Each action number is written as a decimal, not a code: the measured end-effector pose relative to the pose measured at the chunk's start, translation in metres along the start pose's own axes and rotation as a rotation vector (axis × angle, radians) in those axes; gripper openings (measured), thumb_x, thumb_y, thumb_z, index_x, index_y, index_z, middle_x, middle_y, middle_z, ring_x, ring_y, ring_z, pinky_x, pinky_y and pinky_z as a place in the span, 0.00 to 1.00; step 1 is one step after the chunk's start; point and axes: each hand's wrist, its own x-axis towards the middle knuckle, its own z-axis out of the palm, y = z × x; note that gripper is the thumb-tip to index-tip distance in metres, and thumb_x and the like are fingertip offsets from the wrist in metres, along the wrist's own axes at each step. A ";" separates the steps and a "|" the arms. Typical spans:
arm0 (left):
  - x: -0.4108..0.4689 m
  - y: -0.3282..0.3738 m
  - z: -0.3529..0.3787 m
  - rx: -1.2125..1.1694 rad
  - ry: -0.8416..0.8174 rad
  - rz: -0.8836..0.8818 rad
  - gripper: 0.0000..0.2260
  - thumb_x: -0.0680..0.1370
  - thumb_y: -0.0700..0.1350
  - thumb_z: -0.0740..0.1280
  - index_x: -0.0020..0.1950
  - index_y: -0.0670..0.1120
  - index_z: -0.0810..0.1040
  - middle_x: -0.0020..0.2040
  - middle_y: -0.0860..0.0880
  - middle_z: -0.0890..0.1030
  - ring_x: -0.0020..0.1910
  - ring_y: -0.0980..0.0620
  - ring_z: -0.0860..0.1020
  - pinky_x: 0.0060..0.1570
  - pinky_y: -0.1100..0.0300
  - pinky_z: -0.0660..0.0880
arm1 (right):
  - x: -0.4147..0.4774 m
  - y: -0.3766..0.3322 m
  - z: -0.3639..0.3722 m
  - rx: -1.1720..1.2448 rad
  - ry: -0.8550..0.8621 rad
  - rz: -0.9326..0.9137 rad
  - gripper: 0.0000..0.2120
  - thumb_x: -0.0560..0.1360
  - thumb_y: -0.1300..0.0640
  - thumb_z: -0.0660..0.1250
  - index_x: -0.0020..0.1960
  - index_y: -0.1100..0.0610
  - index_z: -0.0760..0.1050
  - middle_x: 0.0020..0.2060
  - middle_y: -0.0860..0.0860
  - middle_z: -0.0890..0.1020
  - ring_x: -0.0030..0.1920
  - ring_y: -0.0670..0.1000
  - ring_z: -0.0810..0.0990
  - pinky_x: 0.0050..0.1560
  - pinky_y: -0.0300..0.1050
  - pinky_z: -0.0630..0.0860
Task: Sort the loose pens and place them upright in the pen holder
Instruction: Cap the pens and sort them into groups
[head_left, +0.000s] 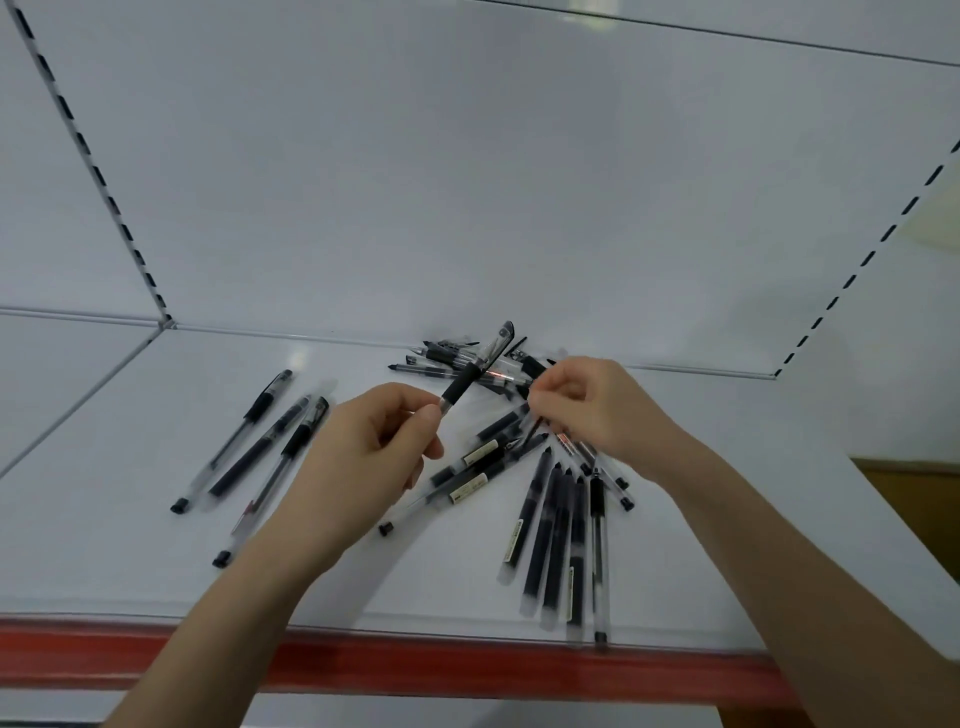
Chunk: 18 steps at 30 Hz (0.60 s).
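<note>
**Left hand gripping one pen; remaining pens loose on shelf**

The left hand (374, 447) was closed in a pinch: thumb and forefinger held the held pen (465, 382) at its tip end, just below the black grip. The other fingers were curled beneath. That pen was raised off the shelf (130, 561) and slanted up and to the right, with its capped end over the back pile (457, 361).

The right hand (592, 410) was curled, with thumb and forefinger tips brought together at the near edge of the back pile. They met among dark pen parts. Whether they gripped a pen or merely touched one could not be told.

Loose pens lay flat in four places:
- the back pile, crossed over one another, close to the back panel (467, 182);
- three pens (260, 447) lying side by side to the left of the left hand;
- a middle cluster (478, 467) between the two wrists;
- a front row (561, 540) of roughly parallel pens under the right forearm, their near ends close to the red edge strip (415, 670).

The shelf was bounded by the back panel behind, the left slotted upright (98, 176), the right slotted upright (857, 265), and the red edge strip in front. Bare white surface lay at the far left, and also between the three pens and the back corner.
</note>
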 end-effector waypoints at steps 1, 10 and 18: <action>0.000 -0.001 -0.001 -0.008 0.011 -0.002 0.06 0.77 0.40 0.61 0.45 0.45 0.77 0.27 0.55 0.78 0.22 0.59 0.68 0.22 0.69 0.66 | 0.001 0.004 0.003 -0.108 -0.025 -0.024 0.03 0.73 0.59 0.67 0.42 0.54 0.76 0.33 0.46 0.80 0.34 0.44 0.76 0.36 0.32 0.72; -0.003 -0.002 -0.003 -0.025 0.013 0.017 0.06 0.77 0.39 0.61 0.45 0.45 0.78 0.27 0.55 0.78 0.22 0.59 0.68 0.23 0.69 0.66 | 0.011 -0.031 0.003 0.365 0.080 -0.058 0.06 0.77 0.53 0.62 0.47 0.55 0.77 0.39 0.49 0.82 0.36 0.42 0.80 0.36 0.34 0.76; -0.004 0.006 -0.001 -0.141 0.004 0.043 0.06 0.77 0.37 0.61 0.44 0.43 0.77 0.27 0.53 0.78 0.22 0.58 0.68 0.22 0.68 0.65 | 0.004 -0.050 0.015 0.498 0.136 -0.234 0.05 0.74 0.63 0.66 0.43 0.55 0.79 0.32 0.49 0.82 0.32 0.44 0.79 0.34 0.33 0.75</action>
